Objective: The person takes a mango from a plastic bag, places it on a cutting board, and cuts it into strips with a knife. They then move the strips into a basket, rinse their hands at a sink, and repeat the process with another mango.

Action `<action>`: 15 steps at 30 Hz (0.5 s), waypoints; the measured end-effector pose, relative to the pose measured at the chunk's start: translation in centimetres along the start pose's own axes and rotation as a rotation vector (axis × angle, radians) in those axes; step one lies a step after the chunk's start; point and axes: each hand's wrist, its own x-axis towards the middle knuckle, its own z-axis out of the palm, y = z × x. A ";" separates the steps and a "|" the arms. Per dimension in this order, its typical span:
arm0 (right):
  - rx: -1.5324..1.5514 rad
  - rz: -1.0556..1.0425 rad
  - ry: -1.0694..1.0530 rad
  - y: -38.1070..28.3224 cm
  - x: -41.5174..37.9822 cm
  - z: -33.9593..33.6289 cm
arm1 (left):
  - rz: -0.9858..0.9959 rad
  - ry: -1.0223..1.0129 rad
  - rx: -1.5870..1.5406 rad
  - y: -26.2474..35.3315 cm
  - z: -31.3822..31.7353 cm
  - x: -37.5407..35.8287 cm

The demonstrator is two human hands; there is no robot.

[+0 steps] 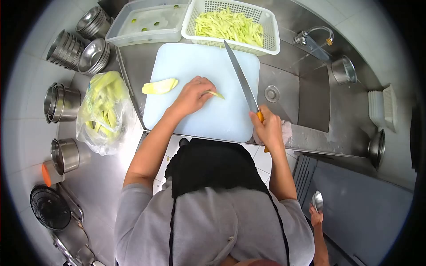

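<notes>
My left hand (195, 94) is closed on a thin pale-green vegetable slice (216, 94) over the white cutting board (191, 122). In my right hand (269, 126) is a long kitchen knife (242, 77) with an orange handle; its blade points away from me across the board's right side, apart from the slice. Left of my left hand, a larger pale yellow-green vegetable piece (159, 86) lies on the board. Beyond the board, a white perforated basket (274, 33) holds a heap of cut vegetable strips (228, 26).
A clear plastic tub (146, 22) stands at the back left. Plastic-bagged vegetables (104, 111) lie left of the board, near metal pots (64, 104) and bowls (94, 53). The sink (284, 84) and tap (315, 33) are right. Another person's hand (316, 216) holds a metal bowl (317, 201).
</notes>
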 end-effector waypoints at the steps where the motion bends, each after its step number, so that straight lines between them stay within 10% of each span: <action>1: 0.014 0.000 -0.021 0.3 -0.3 0.1 | 0.035 0.059 0.058 -0.5 0.0 0.0; 15: -0.149 -0.179 -0.220 -0.7 -1.7 3.6 | -0.110 0.285 0.232 -1.0 1.9 -2.3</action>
